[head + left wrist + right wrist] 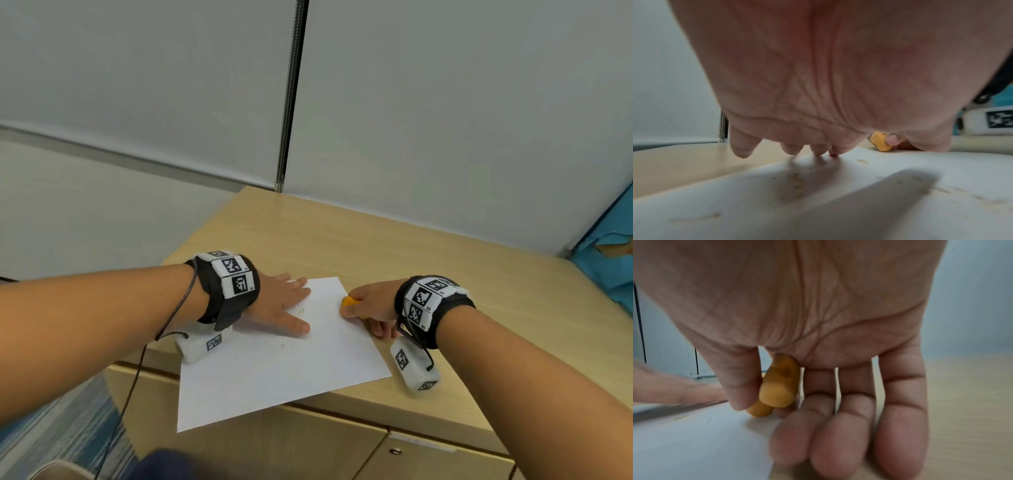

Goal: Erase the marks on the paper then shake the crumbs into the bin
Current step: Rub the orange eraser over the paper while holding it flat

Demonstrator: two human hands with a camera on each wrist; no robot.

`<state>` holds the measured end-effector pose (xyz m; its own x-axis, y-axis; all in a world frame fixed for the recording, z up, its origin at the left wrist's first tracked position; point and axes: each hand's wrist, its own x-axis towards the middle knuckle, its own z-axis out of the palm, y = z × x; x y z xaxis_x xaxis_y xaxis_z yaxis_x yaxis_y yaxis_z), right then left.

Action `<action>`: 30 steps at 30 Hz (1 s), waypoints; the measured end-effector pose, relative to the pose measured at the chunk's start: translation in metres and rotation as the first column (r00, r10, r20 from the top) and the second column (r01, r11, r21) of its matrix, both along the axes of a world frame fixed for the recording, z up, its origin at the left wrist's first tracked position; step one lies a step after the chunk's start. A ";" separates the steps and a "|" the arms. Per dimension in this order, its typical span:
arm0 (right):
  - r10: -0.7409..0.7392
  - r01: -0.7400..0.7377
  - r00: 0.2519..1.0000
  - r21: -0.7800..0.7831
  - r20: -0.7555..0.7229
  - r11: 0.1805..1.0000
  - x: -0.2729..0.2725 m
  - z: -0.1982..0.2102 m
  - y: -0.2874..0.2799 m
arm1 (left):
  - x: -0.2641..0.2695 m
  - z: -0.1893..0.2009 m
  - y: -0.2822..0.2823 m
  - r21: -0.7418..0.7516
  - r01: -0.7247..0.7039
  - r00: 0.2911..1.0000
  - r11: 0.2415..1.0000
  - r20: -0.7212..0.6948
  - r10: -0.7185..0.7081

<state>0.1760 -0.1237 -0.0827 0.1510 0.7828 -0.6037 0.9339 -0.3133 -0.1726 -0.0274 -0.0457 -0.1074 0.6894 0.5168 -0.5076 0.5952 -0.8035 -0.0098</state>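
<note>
Your left hand (279, 305) lies flat with fingers straight and spread on the far left part of the paper (274, 363), pressing it to the bench (376, 246). Your right hand (371, 303) pinches the orange eraser (349, 302) between thumb and index finger at the sheet's far right edge; from the head view most of the eraser is hidden under the fingers, and only the right wrist view shows its rounded body (780, 386) with the tip down at the paper's edge. The other three fingers (900, 418) extend down towards the bench beside the sheet. Faint marks (301, 310) near your left thumb are too thin to read. Blurred yellowish crumbs (797, 180) show on the paper in the left wrist view. The sheet's near corner overhangs the bench edge. No bin is identifiable; something blue (606, 260) at the right is cut off.
</note>
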 end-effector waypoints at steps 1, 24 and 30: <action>-0.005 0.005 1.000 -0.004 -0.002 1.000 0.000 0.000 0.000 | -0.002 0.002 -0.008 -0.006 0.017 1.000 1.000 -0.009 -0.017; 0.009 -0.008 0.999 -0.018 0.030 1.000 0.000 -0.005 0.002 | -0.007 0.014 -0.074 -0.166 0.296 0.954 0.941 -0.005 -0.301; -0.005 0.005 0.999 -0.014 0.034 1.000 -0.003 -0.002 -0.002 | 0.021 0.017 -0.016 0.042 -0.042 0.998 0.998 0.052 0.040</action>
